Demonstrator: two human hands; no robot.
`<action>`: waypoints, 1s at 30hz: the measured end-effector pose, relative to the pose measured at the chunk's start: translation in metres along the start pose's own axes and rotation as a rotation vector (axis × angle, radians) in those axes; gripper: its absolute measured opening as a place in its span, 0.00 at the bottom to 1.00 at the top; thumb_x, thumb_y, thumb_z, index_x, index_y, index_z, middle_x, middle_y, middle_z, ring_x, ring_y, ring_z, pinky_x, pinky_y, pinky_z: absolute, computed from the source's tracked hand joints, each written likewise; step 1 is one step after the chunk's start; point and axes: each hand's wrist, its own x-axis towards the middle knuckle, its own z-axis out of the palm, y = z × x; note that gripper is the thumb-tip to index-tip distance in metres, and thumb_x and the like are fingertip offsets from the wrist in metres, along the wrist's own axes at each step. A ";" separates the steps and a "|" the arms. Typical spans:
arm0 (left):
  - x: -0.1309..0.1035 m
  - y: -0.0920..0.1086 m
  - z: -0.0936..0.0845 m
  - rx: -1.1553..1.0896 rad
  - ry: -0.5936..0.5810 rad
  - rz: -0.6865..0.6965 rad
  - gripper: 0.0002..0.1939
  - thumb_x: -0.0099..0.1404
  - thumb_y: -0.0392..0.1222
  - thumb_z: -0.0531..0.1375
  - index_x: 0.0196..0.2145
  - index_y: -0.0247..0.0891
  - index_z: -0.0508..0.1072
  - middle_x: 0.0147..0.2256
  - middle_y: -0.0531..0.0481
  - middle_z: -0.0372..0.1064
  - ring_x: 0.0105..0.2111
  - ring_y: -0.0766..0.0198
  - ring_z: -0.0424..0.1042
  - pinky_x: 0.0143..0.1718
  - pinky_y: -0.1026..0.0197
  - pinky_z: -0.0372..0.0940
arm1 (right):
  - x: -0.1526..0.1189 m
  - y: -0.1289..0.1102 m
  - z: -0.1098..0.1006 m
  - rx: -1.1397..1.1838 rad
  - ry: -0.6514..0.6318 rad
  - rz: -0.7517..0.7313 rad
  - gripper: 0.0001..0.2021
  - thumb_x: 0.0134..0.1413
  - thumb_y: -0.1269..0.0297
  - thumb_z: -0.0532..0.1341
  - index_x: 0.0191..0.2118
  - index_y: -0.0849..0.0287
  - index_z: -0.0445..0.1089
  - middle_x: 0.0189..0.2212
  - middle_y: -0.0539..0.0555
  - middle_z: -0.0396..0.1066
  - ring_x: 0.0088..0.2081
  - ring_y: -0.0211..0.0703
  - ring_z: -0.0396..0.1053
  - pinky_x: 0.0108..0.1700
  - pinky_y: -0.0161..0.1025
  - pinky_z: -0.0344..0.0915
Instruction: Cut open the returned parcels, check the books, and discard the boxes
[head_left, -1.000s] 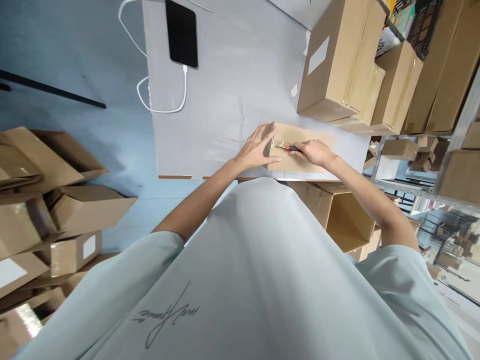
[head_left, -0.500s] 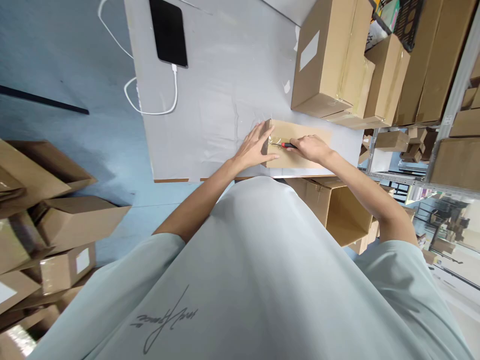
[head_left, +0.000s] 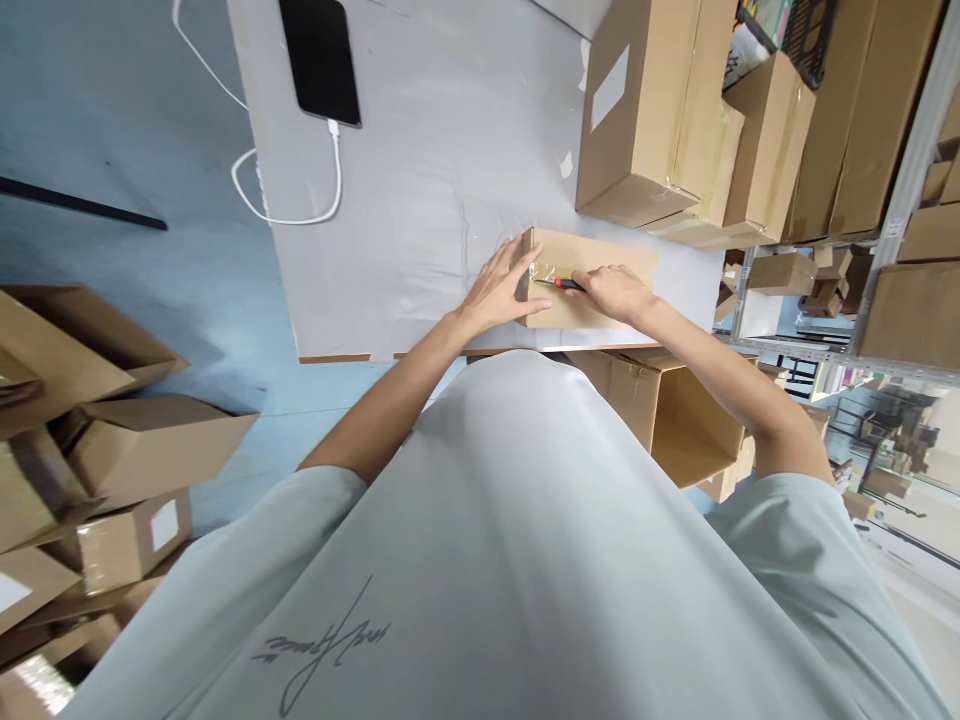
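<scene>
A closed cardboard box (head_left: 592, 310) lies near the front edge of the grey table. My left hand (head_left: 495, 288) spans its left end, thumb on the near side and fingers spread toward the far side, gripping it. My right hand (head_left: 616, 292) is closed around a utility knife (head_left: 570, 284) with a black and red handle. The knife's thin blade points left, low over the box's top by the shiny clear tape (head_left: 541, 270) at the left end. Whether the blade is sunk into the tape, I cannot tell.
Taped cartons (head_left: 637, 110) stand at the table's back right. A black phone (head_left: 321, 60) with a white cable (head_left: 330, 200) lies at the left. Below the table's edge is an open carton (head_left: 690, 425). More open boxes (head_left: 157, 440) are piled on the floor at left.
The whole view has shifted slightly, so the table and its things sit a little further left and up. Both hands keep nearly the same places on the box and knife.
</scene>
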 end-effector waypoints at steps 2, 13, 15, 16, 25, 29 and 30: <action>0.000 0.000 0.000 -0.002 0.001 -0.002 0.65 0.64 0.77 0.73 0.85 0.48 0.53 0.86 0.39 0.37 0.85 0.29 0.36 0.84 0.28 0.39 | 0.000 0.000 0.002 0.013 0.003 0.000 0.28 0.87 0.49 0.46 0.66 0.65 0.74 0.52 0.72 0.86 0.53 0.67 0.83 0.51 0.50 0.65; -0.003 0.008 -0.004 0.085 -0.020 -0.052 0.64 0.65 0.75 0.74 0.85 0.50 0.52 0.86 0.37 0.39 0.85 0.31 0.38 0.84 0.30 0.43 | 0.001 0.003 0.008 0.020 0.016 -0.001 0.28 0.87 0.49 0.46 0.66 0.65 0.74 0.53 0.72 0.86 0.55 0.67 0.83 0.50 0.47 0.65; -0.003 0.008 -0.004 0.088 -0.017 -0.053 0.64 0.64 0.75 0.74 0.85 0.50 0.52 0.86 0.37 0.40 0.85 0.31 0.38 0.83 0.30 0.44 | 0.001 0.003 0.006 0.018 0.016 -0.006 0.28 0.87 0.49 0.46 0.66 0.65 0.74 0.53 0.73 0.86 0.55 0.67 0.83 0.50 0.48 0.65; -0.003 0.008 -0.004 0.089 -0.015 -0.052 0.64 0.64 0.75 0.74 0.85 0.50 0.52 0.86 0.37 0.40 0.85 0.30 0.39 0.83 0.30 0.44 | 0.001 0.003 0.005 0.016 0.016 -0.008 0.28 0.87 0.50 0.46 0.67 0.65 0.74 0.52 0.73 0.85 0.55 0.67 0.83 0.50 0.48 0.65; -0.005 0.012 -0.008 0.109 -0.025 -0.090 0.65 0.64 0.75 0.74 0.86 0.51 0.51 0.85 0.37 0.41 0.85 0.28 0.39 0.83 0.29 0.43 | 0.008 0.001 -0.008 -0.042 0.039 -0.061 0.26 0.86 0.53 0.50 0.66 0.67 0.76 0.53 0.75 0.85 0.54 0.68 0.82 0.51 0.50 0.67; -0.006 0.017 -0.012 0.142 -0.044 -0.132 0.64 0.66 0.78 0.71 0.86 0.51 0.50 0.85 0.38 0.42 0.85 0.27 0.39 0.82 0.28 0.43 | 0.009 -0.007 -0.019 -0.049 0.040 -0.080 0.25 0.85 0.57 0.51 0.65 0.69 0.78 0.54 0.77 0.84 0.56 0.69 0.82 0.53 0.52 0.70; -0.007 0.018 -0.013 0.151 -0.049 -0.143 0.64 0.66 0.79 0.70 0.86 0.51 0.50 0.85 0.38 0.42 0.85 0.27 0.39 0.82 0.28 0.43 | 0.009 -0.008 -0.021 -0.047 0.045 -0.087 0.25 0.85 0.58 0.51 0.65 0.69 0.78 0.54 0.77 0.84 0.57 0.69 0.82 0.54 0.53 0.70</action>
